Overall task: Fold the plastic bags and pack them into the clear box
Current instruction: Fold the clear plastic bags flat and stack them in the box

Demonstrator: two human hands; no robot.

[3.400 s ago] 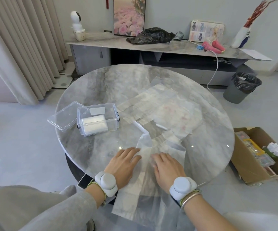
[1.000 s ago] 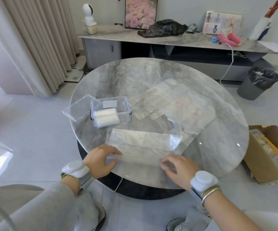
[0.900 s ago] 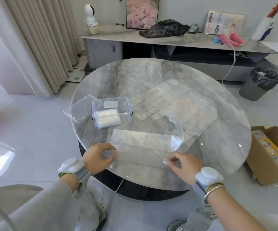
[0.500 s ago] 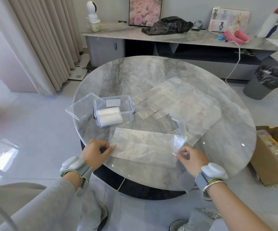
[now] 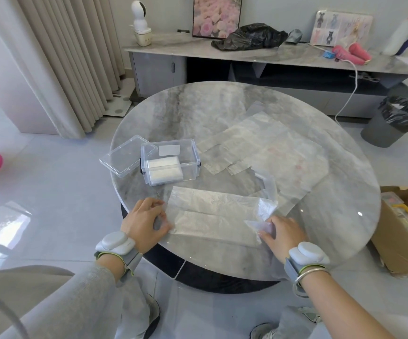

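**Head view, both hands at the near edge of the table [image 5: 222, 106].** The left hand [image 5: 142, 223] and right hand [image 5: 282, 234] hold one translucent bag [image 5: 212, 216]. It is folded into a long strip and lies flat on the marble top, spanning the gap between the two sets of fingers.

- **Left fingers [image 5: 153, 204]:** curled, with the thumb drawn in against them, pinching the strip's left end.
- **Right fingers [image 5: 270, 237]:** curled on the strip's near right corner. The corner is raised off the table and turned back toward the left fingers. The plastic partly veils the grip itself.

Just beyond the left fingertips stands the clear box [image 5: 190, 155], open and near the strip's far edge. A white stack [image 5: 165, 168] of folded bags sits in its near left part.

The lid [image 5: 122, 155] lies touching the box on the side away from the right fingers, and it overhangs the table rim.

Beyond the right fingertips a pile [image 5: 271, 148] of unfolded bags is spread flat. Its near edge overlaps the strip's far right corner.

Each wrist carries a grey band [image 5: 115, 244] with a white puck on it. Outward of the right fingers, well apart and on the floor, stands a cardboard carton [image 5: 393, 241].
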